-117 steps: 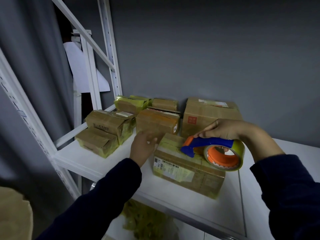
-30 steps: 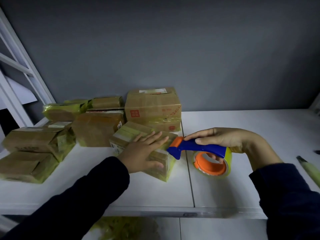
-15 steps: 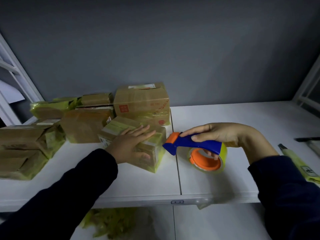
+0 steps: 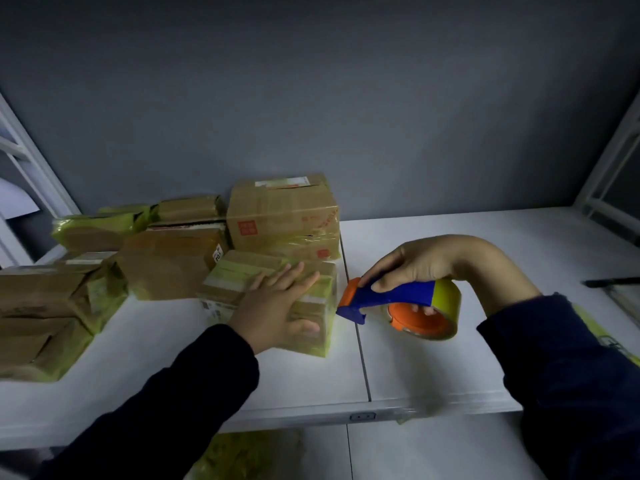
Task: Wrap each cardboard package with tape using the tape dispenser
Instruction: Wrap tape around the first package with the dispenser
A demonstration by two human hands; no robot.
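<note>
On the white shelf [image 4: 433, 368], nearest, the left hand [image 4: 273, 310] presses flat, fingers spread, on a taped cardboard package [image 4: 239, 271]; just beside it the right hand [image 4: 422, 261] grips the tape dispenser [image 4: 401, 294]. Behind stand more sealed boxes [image 4: 284, 216], contents hidden.

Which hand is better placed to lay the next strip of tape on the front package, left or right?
Right. The right hand grips the tape dispenser, whose blade end sits close beside the right edge of the package. The left hand lies flat on that package, likely steadying it.
</note>
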